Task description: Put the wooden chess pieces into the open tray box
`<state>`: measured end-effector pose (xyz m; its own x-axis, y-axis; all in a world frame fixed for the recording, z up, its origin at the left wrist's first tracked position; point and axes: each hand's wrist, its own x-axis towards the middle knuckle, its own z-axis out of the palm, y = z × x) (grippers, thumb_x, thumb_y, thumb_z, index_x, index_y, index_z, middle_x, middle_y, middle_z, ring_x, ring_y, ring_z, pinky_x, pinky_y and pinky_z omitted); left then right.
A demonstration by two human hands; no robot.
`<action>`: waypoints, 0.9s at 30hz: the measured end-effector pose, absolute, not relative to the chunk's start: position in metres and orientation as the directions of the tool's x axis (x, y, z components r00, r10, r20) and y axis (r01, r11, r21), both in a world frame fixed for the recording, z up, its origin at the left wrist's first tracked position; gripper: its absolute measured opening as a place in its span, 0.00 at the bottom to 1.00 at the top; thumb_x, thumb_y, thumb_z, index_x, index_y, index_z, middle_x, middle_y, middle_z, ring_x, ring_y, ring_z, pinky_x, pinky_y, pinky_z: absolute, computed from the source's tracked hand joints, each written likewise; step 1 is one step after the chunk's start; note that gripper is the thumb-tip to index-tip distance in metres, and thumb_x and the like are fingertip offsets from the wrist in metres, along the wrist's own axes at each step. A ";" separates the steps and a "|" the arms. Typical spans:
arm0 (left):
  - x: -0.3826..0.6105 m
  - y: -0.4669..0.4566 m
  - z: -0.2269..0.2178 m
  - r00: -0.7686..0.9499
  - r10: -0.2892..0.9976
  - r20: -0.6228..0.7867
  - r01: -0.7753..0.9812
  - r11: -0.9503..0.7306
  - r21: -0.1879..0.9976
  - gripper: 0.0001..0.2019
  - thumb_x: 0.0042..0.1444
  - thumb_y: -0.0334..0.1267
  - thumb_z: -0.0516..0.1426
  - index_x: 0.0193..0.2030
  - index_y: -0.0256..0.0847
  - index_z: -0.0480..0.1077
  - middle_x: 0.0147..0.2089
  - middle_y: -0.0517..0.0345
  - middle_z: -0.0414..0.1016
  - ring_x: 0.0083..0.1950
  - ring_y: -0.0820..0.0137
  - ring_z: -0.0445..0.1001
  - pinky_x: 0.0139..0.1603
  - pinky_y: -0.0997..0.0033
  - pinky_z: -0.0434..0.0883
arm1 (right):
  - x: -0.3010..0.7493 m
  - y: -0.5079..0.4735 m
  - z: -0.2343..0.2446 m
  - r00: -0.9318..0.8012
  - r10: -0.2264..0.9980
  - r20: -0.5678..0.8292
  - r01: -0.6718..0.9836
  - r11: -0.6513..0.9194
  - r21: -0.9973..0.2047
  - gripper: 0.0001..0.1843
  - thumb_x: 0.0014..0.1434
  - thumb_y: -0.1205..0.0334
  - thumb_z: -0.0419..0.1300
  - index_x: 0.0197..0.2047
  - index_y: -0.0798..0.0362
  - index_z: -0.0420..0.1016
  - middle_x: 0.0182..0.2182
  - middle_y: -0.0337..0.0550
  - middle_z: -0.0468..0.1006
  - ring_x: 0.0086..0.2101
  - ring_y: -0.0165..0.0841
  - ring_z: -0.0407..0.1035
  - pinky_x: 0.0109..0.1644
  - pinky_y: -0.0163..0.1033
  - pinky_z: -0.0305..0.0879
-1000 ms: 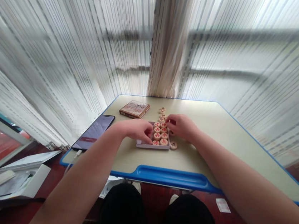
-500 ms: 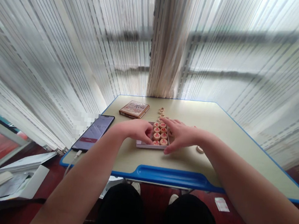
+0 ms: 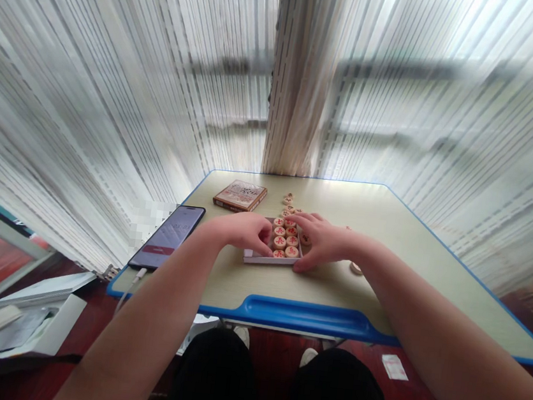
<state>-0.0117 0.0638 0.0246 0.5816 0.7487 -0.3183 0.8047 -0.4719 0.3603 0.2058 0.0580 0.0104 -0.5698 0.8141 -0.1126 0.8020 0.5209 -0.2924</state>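
Observation:
A shallow box tray (image 3: 260, 259) lies on the desk (image 3: 387, 239), holding several round wooden chess pieces (image 3: 285, 241) with red characters. My left hand (image 3: 244, 231) curls over the tray's left part, fingertips down among the pieces. My right hand (image 3: 322, 242) rests against the tray's right side, fingers stretched and thumb at the near corner. A few loose pieces (image 3: 288, 199) lie beyond the tray, and one piece (image 3: 355, 268) sits on the desk beside my right wrist.
The box lid (image 3: 240, 195) lies at the back left of the desk. A phone (image 3: 167, 235) with a cable rests at the left edge. White curtains hang behind. Boxes and papers (image 3: 17, 319) sit on the floor to the left.
My right hand came down from above the pieces to the tray's right side and opened flat. A loose piece now lies farther right, by my wrist. My left hand stayed put.

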 end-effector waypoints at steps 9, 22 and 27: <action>-0.011 0.063 0.027 0.568 0.798 -0.203 0.790 -0.458 0.408 0.12 0.44 0.43 0.59 0.33 0.39 0.70 0.33 0.60 0.74 0.33 0.70 0.69 0.30 0.74 0.62 | 0.209 0.065 0.005 -0.543 0.837 -0.075 0.810 0.497 -0.311 0.62 0.32 0.40 0.68 0.68 0.48 0.48 0.65 0.53 0.51 0.63 0.53 0.43 0.63 0.56 0.48; 0.010 0.077 0.004 0.413 0.780 0.470 0.511 -0.625 0.590 0.20 0.53 0.26 0.48 0.48 0.40 0.75 0.53 0.55 0.74 0.56 0.68 0.70 0.61 0.65 0.64 | 0.242 0.089 0.028 -0.241 0.967 0.086 0.807 0.249 -0.536 0.28 0.60 0.49 0.49 0.61 0.51 0.63 0.53 0.50 0.72 0.47 0.38 0.70 0.47 0.41 0.66; 0.015 0.076 0.001 0.324 0.829 0.455 0.364 -0.554 0.749 0.20 0.55 0.30 0.48 0.53 0.37 0.71 0.54 0.53 0.74 0.56 0.69 0.70 0.60 0.67 0.65 | 0.255 0.099 0.026 -0.060 0.996 0.065 0.957 0.075 -0.279 0.18 0.53 0.63 0.55 0.48 0.52 0.74 0.42 0.46 0.79 0.32 0.34 0.72 0.38 0.38 0.66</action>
<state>0.0150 0.0756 0.0009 0.3244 0.8291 0.4554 0.3644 -0.5538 0.7487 0.2554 0.0995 0.0263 -0.0596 0.9961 0.0648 0.9574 0.0754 -0.2787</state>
